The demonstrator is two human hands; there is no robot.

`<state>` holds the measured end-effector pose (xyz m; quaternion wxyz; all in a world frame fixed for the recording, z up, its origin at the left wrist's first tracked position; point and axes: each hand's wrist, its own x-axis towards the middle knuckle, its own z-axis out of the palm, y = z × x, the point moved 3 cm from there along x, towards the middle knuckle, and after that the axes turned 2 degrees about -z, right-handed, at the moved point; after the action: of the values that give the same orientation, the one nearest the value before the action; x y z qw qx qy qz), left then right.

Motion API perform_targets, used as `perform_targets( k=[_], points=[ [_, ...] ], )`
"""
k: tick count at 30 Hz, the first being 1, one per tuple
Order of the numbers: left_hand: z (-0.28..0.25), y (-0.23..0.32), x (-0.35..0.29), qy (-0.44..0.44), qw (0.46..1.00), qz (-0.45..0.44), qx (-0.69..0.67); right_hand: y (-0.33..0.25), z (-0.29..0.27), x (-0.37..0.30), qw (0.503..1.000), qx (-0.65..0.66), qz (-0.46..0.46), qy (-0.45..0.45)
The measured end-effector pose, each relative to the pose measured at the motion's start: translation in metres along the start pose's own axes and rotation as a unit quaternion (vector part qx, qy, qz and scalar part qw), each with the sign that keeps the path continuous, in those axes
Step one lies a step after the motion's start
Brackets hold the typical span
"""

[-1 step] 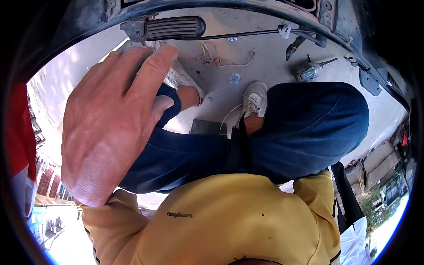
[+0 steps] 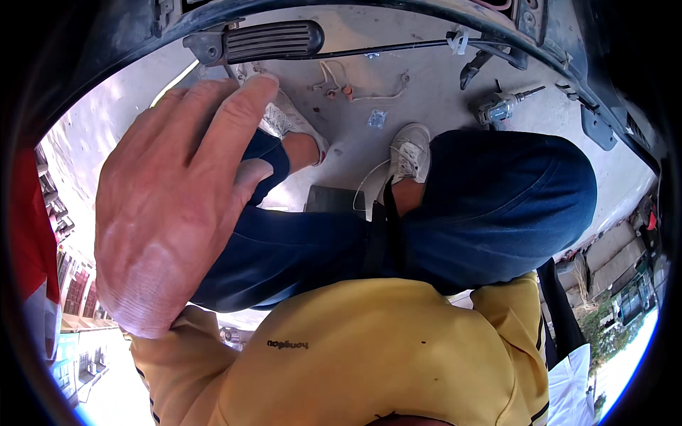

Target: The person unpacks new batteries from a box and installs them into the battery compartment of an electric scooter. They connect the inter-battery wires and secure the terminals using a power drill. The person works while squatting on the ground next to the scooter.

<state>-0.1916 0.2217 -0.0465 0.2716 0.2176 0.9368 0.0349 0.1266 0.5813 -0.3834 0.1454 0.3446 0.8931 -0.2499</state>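
My left hand (image 2: 170, 192) is raised close in front of me, its back turned up. The fingers reach forward, lightly bent, with the thumb apart from the index finger. I see nothing held, though the palm is hidden. Just beyond the fingertips in the picture is a black ribbed rubber footrest (image 2: 273, 41) on a dark curved vehicle frame (image 2: 398, 18); no contact shows. A thin black rod or cable (image 2: 383, 48) runs right from the footrest to a white tie (image 2: 458, 42). My right hand is out of view; only the right yellow sleeve (image 2: 508, 305) shows.
On the concrete floor lie a power tool (image 2: 499, 108) with a long bit, a pale wire (image 2: 380, 98) with orange-red ends, and a small clear packet (image 2: 377, 118). A dark flat box (image 2: 330, 200) sits between my shoes. Red cloth (image 2: 32, 227) hangs at the left.
The view has shifted slightly, with the frame and footrest sitting a little higher in it. My left hand appears slightly farther left and lower, in the same pose.
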Motion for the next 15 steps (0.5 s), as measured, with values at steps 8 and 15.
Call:
perform_targets(
  k=[8, 15],
  points=[
    [0.017, -0.002, 0.014, -0.051, 0.998, 0.025, 0.034, -0.018, 0.047, -0.066, 0.995, 0.048, 0.049, -0.075],
    [0.025, 0.005, -0.006, -0.017, 1.0, 0.015, -0.009, -0.001, 0.045, -0.068, 0.994, 0.076, 0.054, -0.061]
  ],
)
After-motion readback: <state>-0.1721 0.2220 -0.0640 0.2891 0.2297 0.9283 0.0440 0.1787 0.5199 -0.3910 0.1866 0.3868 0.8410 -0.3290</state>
